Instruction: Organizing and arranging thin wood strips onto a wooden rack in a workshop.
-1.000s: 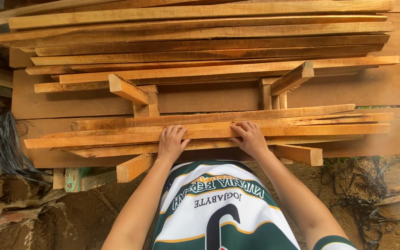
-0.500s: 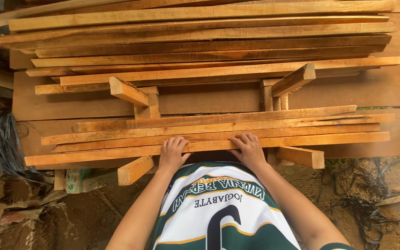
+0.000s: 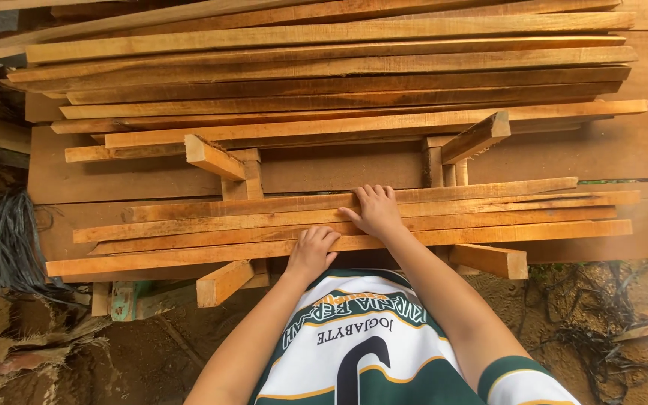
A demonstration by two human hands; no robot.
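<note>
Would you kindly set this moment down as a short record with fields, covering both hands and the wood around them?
Setting: outdoor stack of sawn timber over bare earth
Left hand: palm down on the nearest slat, at its near edge
Right hand: flat, reaching further in, fingers on the far slat of the near layer
Near layer: four long slats lying side by side
Spacers: short wooden blocks set crosswise between layers
Upper pile: many long slats behind
Left of stack: bundle of dark cord

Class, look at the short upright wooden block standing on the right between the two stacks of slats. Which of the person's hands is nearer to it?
Right. The right hand lies flat on the near slats, just below-left of the upright block. The left hand rests lower, on the nearest slat's edge, farther left.
</note>
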